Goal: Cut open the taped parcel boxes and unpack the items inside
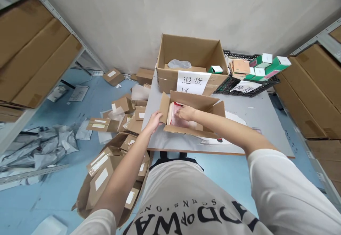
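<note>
An open cardboard box [191, 132] lies on the table in front of me with its flaps spread. My left hand [155, 120] is closed on the edge of the box's left flap [164, 107], thumb on top. Inside, at the left end, is a pinkish packet with a red edge [176, 118], apparently in clear plastic. My right hand [185, 113] reaches into the box from the right, its fingers bent onto this packet. The fingertips are partly hidden, and the packet's contents cannot be made out.
A large carton [170, 80] with a paper sign stands behind the box. Beside it, a black crate [226, 85] holds green-and-white boxes. White sheeting [236, 117] lies on the grey table [269, 132]. Parcels [99, 180] fill a carton on the floor at left. Shelves flank both sides.
</note>
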A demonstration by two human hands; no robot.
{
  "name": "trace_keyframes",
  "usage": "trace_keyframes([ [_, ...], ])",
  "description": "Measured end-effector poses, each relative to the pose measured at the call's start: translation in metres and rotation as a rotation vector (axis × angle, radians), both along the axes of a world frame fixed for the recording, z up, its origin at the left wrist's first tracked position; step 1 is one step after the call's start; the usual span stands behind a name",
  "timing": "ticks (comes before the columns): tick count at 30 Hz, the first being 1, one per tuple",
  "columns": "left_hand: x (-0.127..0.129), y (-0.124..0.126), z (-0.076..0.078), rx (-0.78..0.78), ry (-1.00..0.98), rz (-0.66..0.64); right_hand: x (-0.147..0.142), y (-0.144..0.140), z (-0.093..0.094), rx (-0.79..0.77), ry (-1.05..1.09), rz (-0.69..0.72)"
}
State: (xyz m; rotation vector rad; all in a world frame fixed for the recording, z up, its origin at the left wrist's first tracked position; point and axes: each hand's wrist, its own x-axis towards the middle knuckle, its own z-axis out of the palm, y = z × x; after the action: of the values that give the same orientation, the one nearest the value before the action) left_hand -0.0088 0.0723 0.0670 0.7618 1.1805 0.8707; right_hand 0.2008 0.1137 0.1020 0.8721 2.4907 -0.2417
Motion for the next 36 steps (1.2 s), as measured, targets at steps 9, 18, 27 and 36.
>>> trace_keyframes([
  [9,-0.002,-0.003,-0.004,-0.025,-0.008,0.101,-0.025,0.034,-0.064,0.197,0.223,0.674],
  [18,-0.005,-0.001,-0.008,-0.033,-0.039,0.15,-0.021,0.034,-0.074,0.228,0.351,0.66],
  [27,0.004,-0.009,-0.008,0.015,0.139,0.151,-0.004,0.03,-0.057,0.183,0.315,0.704],
  [36,0.003,-0.012,-0.013,0.023,0.155,0.148,0.003,0.028,-0.038,0.115,0.105,0.738],
])
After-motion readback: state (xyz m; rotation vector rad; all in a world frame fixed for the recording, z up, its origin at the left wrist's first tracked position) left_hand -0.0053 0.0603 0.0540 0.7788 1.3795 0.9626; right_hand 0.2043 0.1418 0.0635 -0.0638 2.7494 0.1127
